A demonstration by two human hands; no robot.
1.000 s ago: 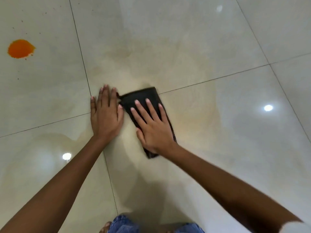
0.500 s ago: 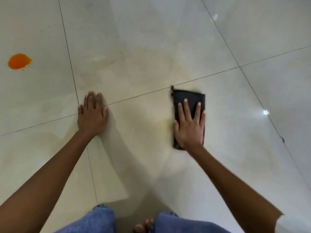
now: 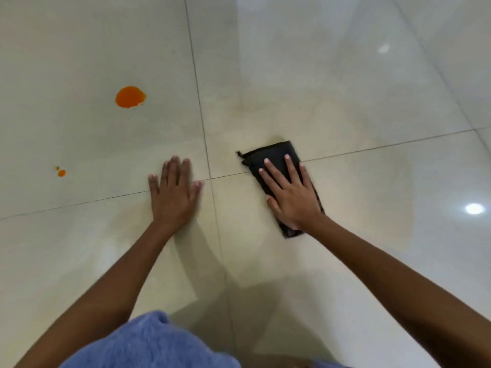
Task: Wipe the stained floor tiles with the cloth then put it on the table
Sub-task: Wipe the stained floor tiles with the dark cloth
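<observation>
A folded black cloth (image 3: 271, 155) lies flat on the glossy cream floor tiles, straddling a grout line. My right hand (image 3: 291, 193) presses down on it, palm flat and fingers spread, covering its near half. My left hand (image 3: 174, 195) rests flat on the bare tile to the left, a short gap from the cloth, holding nothing. An orange stain (image 3: 130, 96) sits on the tile at the far left, with two small orange drops (image 3: 61, 172) nearer me. Faint yellowish smears (image 3: 240, 111) show on the tile just beyond the cloth.
Dark grout lines (image 3: 202, 118) cross between my hands. My knee in blue denim (image 3: 148, 343) fills the bottom edge. Ceiling lights reflect as bright spots (image 3: 474, 208) at the right. No table is in view.
My right hand has slid the cloth from beside my left hand out to the right and partway back left. The view has shifted, bringing the orange stain closer to the middle.
</observation>
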